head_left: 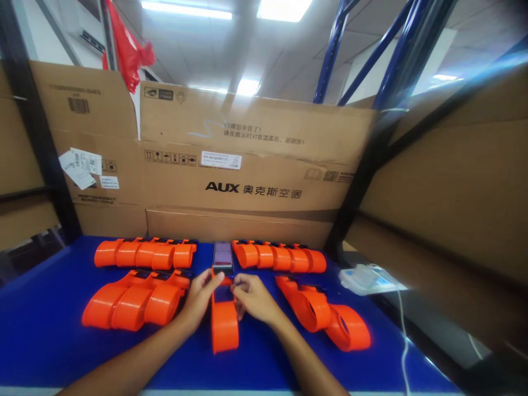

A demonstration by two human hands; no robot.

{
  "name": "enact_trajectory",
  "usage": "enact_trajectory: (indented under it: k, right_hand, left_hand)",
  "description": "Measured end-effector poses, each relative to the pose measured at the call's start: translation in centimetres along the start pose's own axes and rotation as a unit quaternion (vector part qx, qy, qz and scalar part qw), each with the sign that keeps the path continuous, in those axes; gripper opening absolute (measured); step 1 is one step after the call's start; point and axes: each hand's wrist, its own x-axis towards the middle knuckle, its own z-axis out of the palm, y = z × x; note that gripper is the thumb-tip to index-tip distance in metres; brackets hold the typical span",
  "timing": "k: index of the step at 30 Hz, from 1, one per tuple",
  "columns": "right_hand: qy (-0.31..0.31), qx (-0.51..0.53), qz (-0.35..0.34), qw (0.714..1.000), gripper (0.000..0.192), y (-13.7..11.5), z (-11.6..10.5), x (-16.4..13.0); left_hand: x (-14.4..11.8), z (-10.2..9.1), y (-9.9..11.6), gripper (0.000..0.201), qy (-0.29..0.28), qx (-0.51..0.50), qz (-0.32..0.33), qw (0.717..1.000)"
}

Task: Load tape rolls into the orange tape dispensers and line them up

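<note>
An orange plastic piece [225, 327], shaped like a tape dispenser with a broad curved end, lies before me on the blue tabletop. My left hand [203, 294] is closed on the left side of its narrow far end, thumb on top. My right hand [251, 296] has its fingers curled in a pinch at the right side of that end; whether a small part sits between the fingertips is hidden. Just beyond both hands is a small dark-edged box [223, 255] with a pale purplish face.
Similar orange pieces with dark ends stand in a back-left row [144, 254], a back-right row [282, 258], a front-left group [134, 302] and a front-right pair [348, 328]. A clear plastic packet [369, 279] and white cable [404, 341] lie right. Cardboard [247, 165] walls the back.
</note>
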Motion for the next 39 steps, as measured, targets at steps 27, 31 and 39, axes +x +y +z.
enact_trajectory:
  k: [27, 31, 39]
  right_hand:
    - [0.020, -0.077, -0.006, 0.997, 0.012, -1.5, 0.2, -1.0]
    - [0.027, -0.075, -0.008, 0.997, 0.013, -1.6, 0.4, -1.1]
    - [0.036, -0.074, -0.014, 0.996, 0.017, -1.6, 0.6, -1.1]
  left_hand:
    - [0.2, 0.0, 0.0, 0.041, -0.021, 0.025, -0.017, 0.999]
    - [0.1, 0.1, 0.1, 0.042, -0.021, 0.015, -0.019, 0.999]
    - [-0.1, 0.3, 0.4, 0.041, -0.016, 0.014, -0.010, 1.000]
